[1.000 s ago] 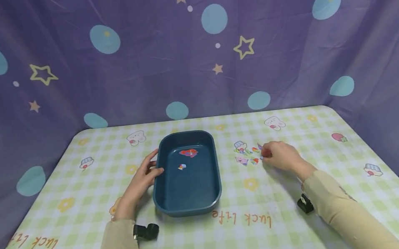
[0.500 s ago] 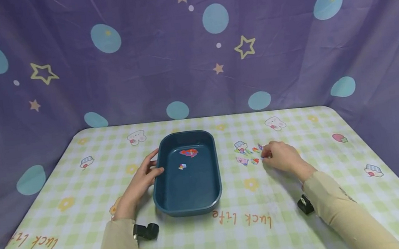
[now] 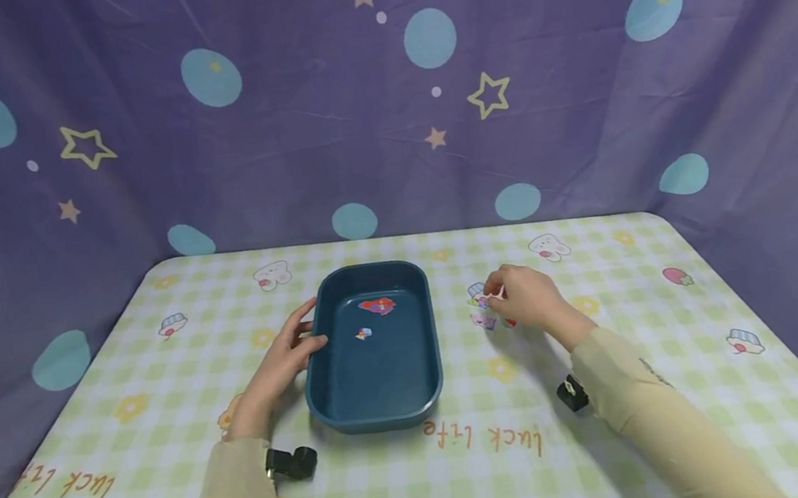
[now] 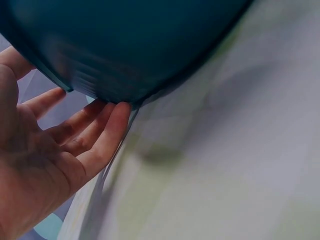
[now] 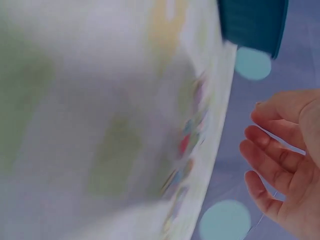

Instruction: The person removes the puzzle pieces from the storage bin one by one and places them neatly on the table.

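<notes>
A deep dark-teal tray [image 3: 378, 386] stands left of centre in the head view. My left hand [image 3: 284, 363] holds its left side, the thumb over the rim and the other fingers against the outer wall. Two flat colourful cutouts lie inside it: a larger red one [image 3: 378, 307] and a tiny one [image 3: 363, 334]. My right hand [image 3: 530, 299] is to the right of the tray, thumb and forefinger pinching a small pale-edged cutout [image 3: 497, 293]. Below its fingers lie several more, including a pink one [image 3: 483, 320]; the hand hides part of this group.
A checked tablecloth [image 3: 474, 475] with printed flowers, cupcakes and lettering covers the table. Behind it hangs a purple curtain [image 3: 322, 124] with stars and blue spots. A black wrist camera [image 3: 572, 394] sits at the right cuff and another [image 3: 298, 462] at the left.
My right hand has shifted left and slightly away from me, over the cutouts, with a small one between its fingertips. The left hand and the tray have kept their places.
</notes>
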`<state>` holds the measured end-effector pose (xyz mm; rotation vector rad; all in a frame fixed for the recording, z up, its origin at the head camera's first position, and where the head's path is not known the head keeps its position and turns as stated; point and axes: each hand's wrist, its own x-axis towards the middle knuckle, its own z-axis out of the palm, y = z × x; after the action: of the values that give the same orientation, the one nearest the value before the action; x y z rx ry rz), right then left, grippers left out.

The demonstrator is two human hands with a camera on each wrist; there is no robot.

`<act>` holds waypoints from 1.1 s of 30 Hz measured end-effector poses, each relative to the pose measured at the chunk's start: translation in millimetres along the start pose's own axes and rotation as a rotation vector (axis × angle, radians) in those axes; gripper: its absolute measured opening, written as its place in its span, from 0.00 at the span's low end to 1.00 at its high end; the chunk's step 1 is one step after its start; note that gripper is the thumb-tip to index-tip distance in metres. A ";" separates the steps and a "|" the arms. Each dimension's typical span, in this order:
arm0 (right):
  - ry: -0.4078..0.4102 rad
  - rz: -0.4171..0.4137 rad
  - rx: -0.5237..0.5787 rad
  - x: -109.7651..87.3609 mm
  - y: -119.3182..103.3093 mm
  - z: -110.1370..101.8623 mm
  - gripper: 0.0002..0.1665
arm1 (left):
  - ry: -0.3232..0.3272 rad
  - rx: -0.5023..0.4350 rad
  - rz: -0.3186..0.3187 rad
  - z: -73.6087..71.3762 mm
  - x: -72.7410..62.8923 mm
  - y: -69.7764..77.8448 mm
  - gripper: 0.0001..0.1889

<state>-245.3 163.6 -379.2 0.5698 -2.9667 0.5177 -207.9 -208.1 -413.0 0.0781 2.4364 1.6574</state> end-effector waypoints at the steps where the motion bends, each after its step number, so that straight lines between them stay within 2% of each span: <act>1: 0.006 -0.009 0.000 2.5 -4.8 -0.2 0.11 | 0.001 -0.003 -0.002 0.2 0.3 -0.2 0.34; 17: 0.126 -0.239 -0.040 38.2 -73.9 -2.1 0.08 | 0.004 -0.001 0.002 0.2 1.0 -1.8 0.34; 25: 0.058 -0.376 -0.065 46.8 -108.4 14.0 0.11 | 0.003 0.000 0.004 -0.3 2.8 -1.5 0.34; 33: -0.046 -0.405 -0.154 53.8 -129.8 36.6 0.15 | -0.001 -0.006 0.008 -1.6 2.3 -4.3 0.34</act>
<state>-247.3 19.0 -365.7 1.1383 -2.7815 0.2386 -210.1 -210.8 -416.7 0.0885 2.4333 1.6672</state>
